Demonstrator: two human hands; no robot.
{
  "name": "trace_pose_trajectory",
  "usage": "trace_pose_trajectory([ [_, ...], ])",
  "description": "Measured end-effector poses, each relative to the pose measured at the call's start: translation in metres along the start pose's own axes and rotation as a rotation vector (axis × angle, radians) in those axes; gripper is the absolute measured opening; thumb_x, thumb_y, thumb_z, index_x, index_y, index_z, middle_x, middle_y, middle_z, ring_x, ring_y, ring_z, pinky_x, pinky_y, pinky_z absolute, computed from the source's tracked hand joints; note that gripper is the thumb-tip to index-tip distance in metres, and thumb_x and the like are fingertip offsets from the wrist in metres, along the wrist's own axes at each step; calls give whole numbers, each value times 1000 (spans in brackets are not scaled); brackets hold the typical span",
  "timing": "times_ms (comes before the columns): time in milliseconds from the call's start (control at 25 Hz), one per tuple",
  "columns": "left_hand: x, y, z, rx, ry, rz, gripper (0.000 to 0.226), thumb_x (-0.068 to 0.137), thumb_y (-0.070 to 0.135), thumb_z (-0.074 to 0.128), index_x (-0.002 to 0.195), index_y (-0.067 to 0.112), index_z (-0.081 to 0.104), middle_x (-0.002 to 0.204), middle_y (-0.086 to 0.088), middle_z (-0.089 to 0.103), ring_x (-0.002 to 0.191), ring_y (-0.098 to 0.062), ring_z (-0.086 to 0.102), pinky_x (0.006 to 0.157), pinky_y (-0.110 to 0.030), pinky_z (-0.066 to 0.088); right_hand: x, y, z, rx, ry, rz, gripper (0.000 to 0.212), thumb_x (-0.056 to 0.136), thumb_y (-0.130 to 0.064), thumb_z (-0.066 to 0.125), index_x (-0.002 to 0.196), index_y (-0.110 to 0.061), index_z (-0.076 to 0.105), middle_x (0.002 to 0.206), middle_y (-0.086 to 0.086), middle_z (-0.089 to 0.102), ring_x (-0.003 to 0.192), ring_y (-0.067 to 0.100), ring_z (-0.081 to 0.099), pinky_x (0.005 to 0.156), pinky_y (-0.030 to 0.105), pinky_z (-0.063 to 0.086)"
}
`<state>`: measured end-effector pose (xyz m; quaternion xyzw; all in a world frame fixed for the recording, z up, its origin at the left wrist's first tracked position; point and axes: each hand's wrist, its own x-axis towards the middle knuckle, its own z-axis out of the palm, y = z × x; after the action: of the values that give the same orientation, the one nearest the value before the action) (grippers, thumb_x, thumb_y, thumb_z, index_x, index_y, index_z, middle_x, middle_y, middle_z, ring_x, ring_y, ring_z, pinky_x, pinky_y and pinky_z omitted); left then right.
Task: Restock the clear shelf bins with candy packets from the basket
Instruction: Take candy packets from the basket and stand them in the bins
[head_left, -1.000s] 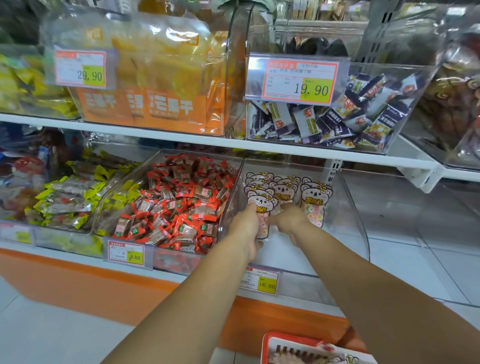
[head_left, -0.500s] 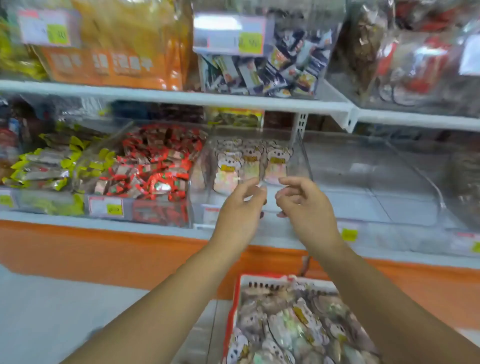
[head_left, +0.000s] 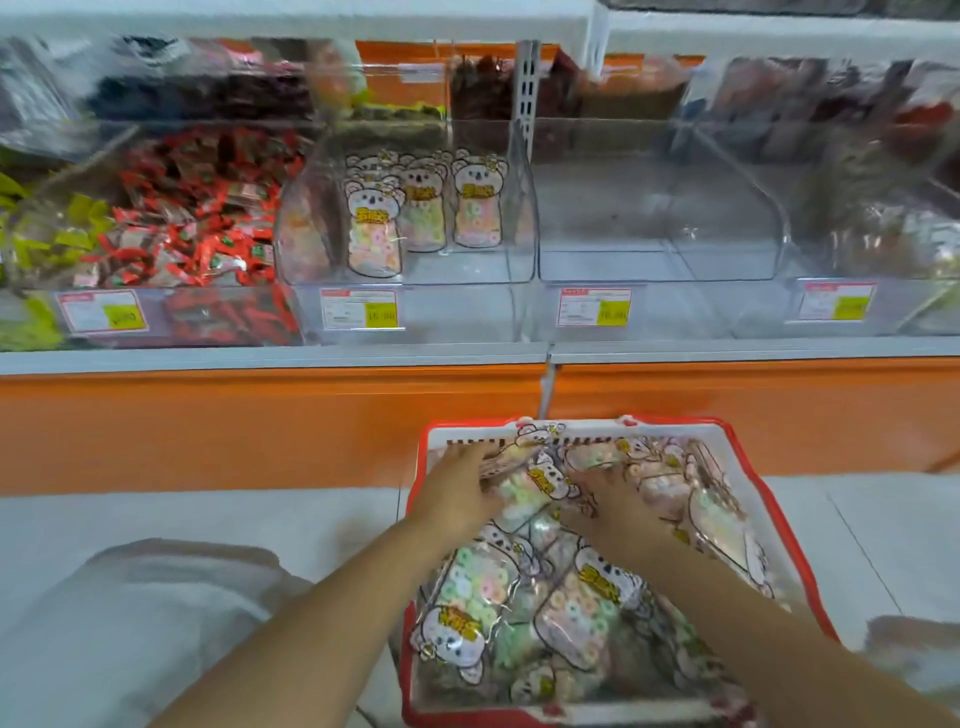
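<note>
On the far shelf (head_left: 270, 358), a clear bin (head_left: 467, 270) holds upright koala candy packets (head_left: 374, 228). Near, the red basket (head_left: 769, 499) on the floor is heaped with packets; left hand (head_left: 457, 493) and right hand (head_left: 613, 504) press spread among them, grasp unclear.

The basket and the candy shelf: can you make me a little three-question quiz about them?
1. True or false: both hands are in the basket.
2. Which bin holds bear packets? A) the one beside the red candies B) the bare bin
3. Fill in: the basket rim is ____.

Key: 1 true; 2 A; 3 red.
</note>
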<state>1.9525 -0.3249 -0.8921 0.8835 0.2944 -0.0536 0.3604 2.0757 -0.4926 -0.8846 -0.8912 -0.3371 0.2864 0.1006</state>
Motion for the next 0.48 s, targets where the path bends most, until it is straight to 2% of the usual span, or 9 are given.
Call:
trace_pose_trajectory([
  [40, 2, -1, 1, 20, 16, -6, 63, 91, 27, 66, 147, 28, 38, 146, -6, 41, 123, -26, 50, 101, -34, 44, 5, -3, 6, 21, 41, 28, 59, 98, -45, 48, 150, -23, 29, 149, 10, 31, 136, 29, 33, 104, 36, 36],
  [120, 5, -3, 1, 78, 15, -3, 63, 93, 28, 63, 149, 26, 35, 153, -5, 33, 138, -25, 37, 109, -31, 33, 18, -10, 16, 81, 93, 139, 69, 92, -59, 48, 147, -20, 33, 146, 13, 30, 135, 32, 33, 105, 42, 38],
  [240, 12, -8, 5, 140, 66, 12, 57, 94, 27, 62, 147, 24, 42, 152, -2, 35, 138, -22, 35, 110, -27, 30, 33, -17, 26, 59, 109, 232, 75, 84, -69, 52, 140, -21, 41, 141, 13, 33, 129, 33, 40, 100, 44, 45],
  [360, 19, -14, 12, 156, 132, 39, 44, 92, 25, 63, 135, 24, 57, 139, 0, 47, 127, -22, 44, 105, -29, 39, 35, -18, 24, 126, 143, 235, 66, 80, -59, 64, 133, -23, 47, 131, 10, 48, 110, 29, 57, 88, 40, 54],
  [480, 20, -16, 16, 144, 206, 58, 29, 94, 27, 60, 122, 25, 67, 128, 4, 54, 123, -20, 42, 96, -24, 37, 30, -16, 18, 358, 149, 199, 54, 81, -38, 74, 126, -20, 50, 118, 6, 63, 94, 23, 65, 73, 38, 58],
])
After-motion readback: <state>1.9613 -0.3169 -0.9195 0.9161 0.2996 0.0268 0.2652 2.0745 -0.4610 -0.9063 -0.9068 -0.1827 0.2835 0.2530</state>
